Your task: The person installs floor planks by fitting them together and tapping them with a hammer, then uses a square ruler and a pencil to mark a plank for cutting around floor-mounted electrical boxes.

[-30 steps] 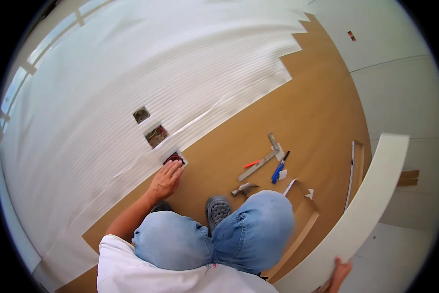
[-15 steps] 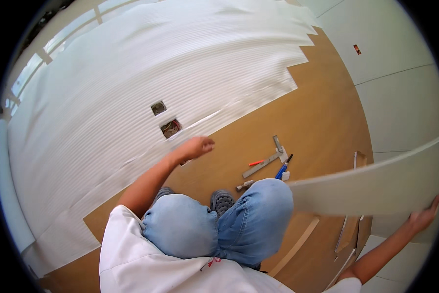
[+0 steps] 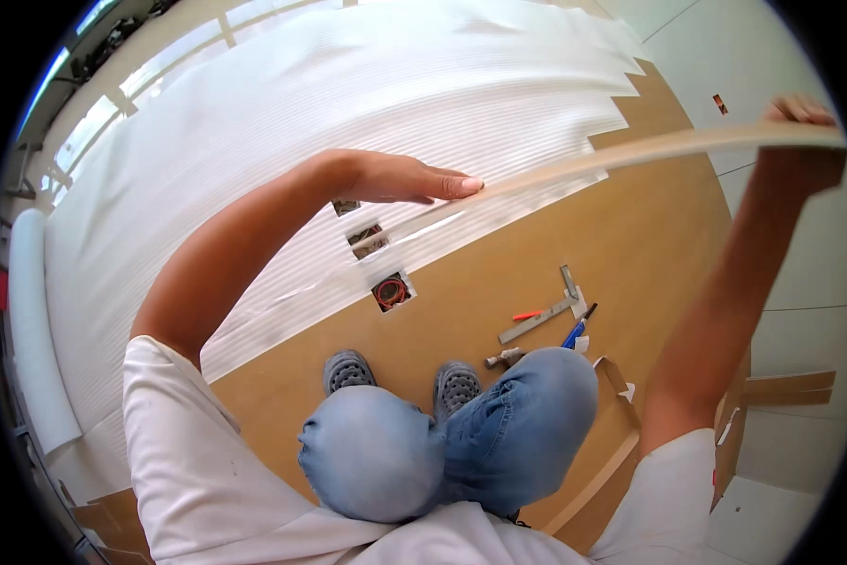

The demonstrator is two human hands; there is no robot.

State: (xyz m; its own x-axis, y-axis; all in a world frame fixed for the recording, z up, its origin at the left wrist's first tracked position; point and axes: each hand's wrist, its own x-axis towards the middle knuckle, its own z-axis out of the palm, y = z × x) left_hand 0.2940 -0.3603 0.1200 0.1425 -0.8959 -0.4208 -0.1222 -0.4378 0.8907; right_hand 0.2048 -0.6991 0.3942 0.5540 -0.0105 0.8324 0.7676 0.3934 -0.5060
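— Head view: what changed in the last second?
— The long pale plank [image 3: 630, 151] is up off the floor [image 3: 499, 254], held level over the knees. The right hand [image 3: 800, 141] grips its far end; the left hand [image 3: 404, 179], flat and open, has left the floor cut-out [image 3: 391, 292] and steadies the near end.
— Meaning?
— Likely being carried over for laying.
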